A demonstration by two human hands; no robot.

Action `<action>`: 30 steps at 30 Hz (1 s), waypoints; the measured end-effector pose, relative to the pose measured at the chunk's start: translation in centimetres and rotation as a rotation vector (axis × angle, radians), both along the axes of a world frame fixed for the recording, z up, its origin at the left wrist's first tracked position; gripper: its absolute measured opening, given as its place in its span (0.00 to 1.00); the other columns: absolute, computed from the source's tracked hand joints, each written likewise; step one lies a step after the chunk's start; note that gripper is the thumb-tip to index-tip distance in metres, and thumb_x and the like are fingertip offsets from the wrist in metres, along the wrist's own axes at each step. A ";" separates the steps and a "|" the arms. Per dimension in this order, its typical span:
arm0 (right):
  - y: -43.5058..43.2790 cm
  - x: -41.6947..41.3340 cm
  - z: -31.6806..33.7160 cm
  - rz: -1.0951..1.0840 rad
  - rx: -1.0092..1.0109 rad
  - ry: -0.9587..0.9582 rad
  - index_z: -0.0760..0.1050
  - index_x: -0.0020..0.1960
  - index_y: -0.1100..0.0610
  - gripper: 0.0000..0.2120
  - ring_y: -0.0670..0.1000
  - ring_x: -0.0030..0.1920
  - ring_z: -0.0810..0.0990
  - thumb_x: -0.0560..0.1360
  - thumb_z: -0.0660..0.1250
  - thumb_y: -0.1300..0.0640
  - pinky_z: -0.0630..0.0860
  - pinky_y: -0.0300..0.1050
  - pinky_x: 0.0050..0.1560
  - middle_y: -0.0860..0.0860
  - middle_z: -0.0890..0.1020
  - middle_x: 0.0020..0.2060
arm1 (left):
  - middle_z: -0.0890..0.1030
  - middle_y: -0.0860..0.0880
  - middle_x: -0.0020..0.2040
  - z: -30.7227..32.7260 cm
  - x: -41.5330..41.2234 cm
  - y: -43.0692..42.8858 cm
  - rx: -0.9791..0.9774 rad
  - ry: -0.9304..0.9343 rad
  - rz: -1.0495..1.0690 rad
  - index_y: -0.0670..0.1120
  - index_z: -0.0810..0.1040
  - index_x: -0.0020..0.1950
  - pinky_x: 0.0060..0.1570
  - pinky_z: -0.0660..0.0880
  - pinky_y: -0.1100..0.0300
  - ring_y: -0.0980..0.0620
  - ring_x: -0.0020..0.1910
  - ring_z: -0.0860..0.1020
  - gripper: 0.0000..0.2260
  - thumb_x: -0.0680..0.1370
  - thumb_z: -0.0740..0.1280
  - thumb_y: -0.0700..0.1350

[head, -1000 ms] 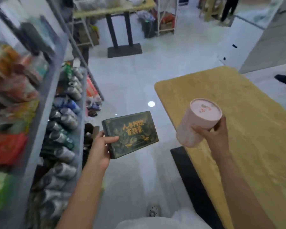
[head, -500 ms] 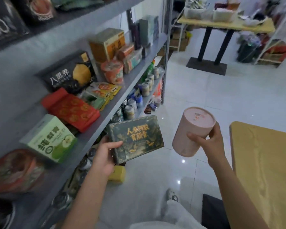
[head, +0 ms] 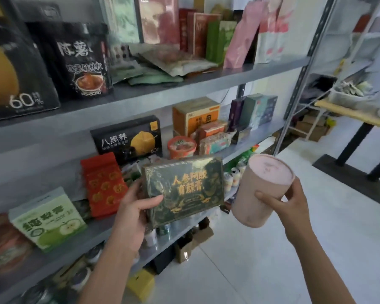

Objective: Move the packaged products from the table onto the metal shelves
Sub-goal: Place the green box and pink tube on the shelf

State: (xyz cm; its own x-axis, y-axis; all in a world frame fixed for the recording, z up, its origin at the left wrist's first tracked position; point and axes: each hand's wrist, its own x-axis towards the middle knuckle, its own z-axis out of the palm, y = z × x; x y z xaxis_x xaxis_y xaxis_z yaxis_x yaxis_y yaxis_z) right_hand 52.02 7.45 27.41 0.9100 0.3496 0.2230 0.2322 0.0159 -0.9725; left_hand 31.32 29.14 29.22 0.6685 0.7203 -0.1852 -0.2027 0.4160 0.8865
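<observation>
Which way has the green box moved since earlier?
Yes: the green box, in the left hand, has come toward the middle metal shelf, now at its front edge.

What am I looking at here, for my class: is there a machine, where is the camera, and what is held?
No machine: a person wears a wide-angle camera on the head, looking forward and down, so you see their own bare arms. The left hand holds a dark green box with gold lettering; the right hand holds a pink round tub. Both are carried in front of grey metal shelves, which bear goods such as a black box, a red packet and a green apple carton. Neither held item is on a shelf yet.
</observation>
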 end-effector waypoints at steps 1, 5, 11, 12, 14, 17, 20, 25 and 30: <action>0.4 1.1 1.1 0.027 0.010 -0.019 0.69 0.63 0.46 0.43 0.41 0.57 0.75 0.52 0.84 0.52 0.75 0.34 0.46 0.40 0.77 0.57 | 0.83 0.48 0.55 1.1 0.6 -0.3 0.032 -0.019 0.015 0.51 0.77 0.61 0.52 0.76 0.47 0.46 0.55 0.81 0.30 0.61 0.69 0.33; 2.2 5.1 5.3 0.109 0.076 -0.085 0.71 0.57 0.38 0.34 0.34 0.52 0.76 0.54 0.79 0.49 0.75 0.36 0.46 0.36 0.78 0.54 | 0.84 0.49 0.52 5.9 2.5 -0.5 0.181 -0.098 0.056 0.48 0.78 0.56 0.48 0.77 0.52 0.47 0.53 0.82 0.24 0.62 0.69 0.33; 6.0 10.5 9.8 0.161 0.225 -0.140 0.72 0.60 0.42 0.33 0.45 0.56 0.79 0.56 0.76 0.43 0.77 0.48 0.51 0.43 0.80 0.54 | 0.84 0.49 0.53 11.3 6.6 1.0 0.328 -0.213 0.145 0.47 0.77 0.57 0.52 0.76 0.50 0.46 0.55 0.81 0.22 0.64 0.69 0.34; 6.6 11.3 10.3 0.168 0.241 -0.141 0.72 0.59 0.41 0.32 0.44 0.54 0.79 0.56 0.76 0.43 0.77 0.47 0.50 0.42 0.81 0.53 | 0.84 0.49 0.52 11.7 7.6 1.1 0.339 -0.225 0.150 0.47 0.77 0.57 0.51 0.77 0.52 0.47 0.55 0.81 0.22 0.65 0.68 0.34; 7.4 13.1 11.0 0.169 0.258 -0.144 0.72 0.58 0.40 0.31 0.44 0.54 0.79 0.56 0.75 0.43 0.78 0.49 0.51 0.42 0.80 0.53 | 0.84 0.50 0.52 12.3 9.5 1.5 0.355 -0.243 0.154 0.46 0.76 0.58 0.50 0.77 0.54 0.49 0.55 0.82 0.23 0.64 0.68 0.34; 7.7 16.1 11.4 0.133 0.284 -0.150 0.71 0.57 0.41 0.30 0.44 0.54 0.79 0.57 0.75 0.44 0.79 0.51 0.53 0.42 0.80 0.53 | 0.84 0.50 0.52 12.4 13.2 1.8 0.380 -0.252 0.100 0.46 0.76 0.60 0.50 0.77 0.55 0.50 0.54 0.82 0.24 0.65 0.68 0.34; 6.9 19.5 11.2 0.054 0.303 -0.144 0.68 0.60 0.44 0.35 0.42 0.50 0.80 0.55 0.74 0.42 0.79 0.46 0.49 0.43 0.80 0.51 | 0.85 0.50 0.50 12.3 17.7 1.6 0.382 -0.273 0.028 0.46 0.76 0.60 0.45 0.80 0.59 0.51 0.51 0.83 0.24 0.66 0.67 0.33; 4.6 25.9 10.3 -0.016 0.328 -0.051 0.66 0.65 0.53 0.42 0.42 0.45 0.81 0.55 0.72 0.40 0.76 0.43 0.43 0.46 0.79 0.50 | 0.85 0.47 0.51 11.7 24.9 -0.3 0.359 -0.267 -0.055 0.46 0.78 0.58 0.43 0.81 0.57 0.48 0.50 0.83 0.22 0.66 0.66 0.32; 1.9 34.1 9.5 0.055 0.302 -0.028 0.72 0.59 0.52 0.33 0.45 0.44 0.82 0.57 0.71 0.41 0.77 0.46 0.43 0.47 0.82 0.46 | 0.84 0.47 0.51 10.5 32.7 -2.9 0.371 -0.262 -0.027 0.46 0.78 0.58 0.46 0.81 0.54 0.47 0.51 0.83 0.23 0.64 0.69 0.32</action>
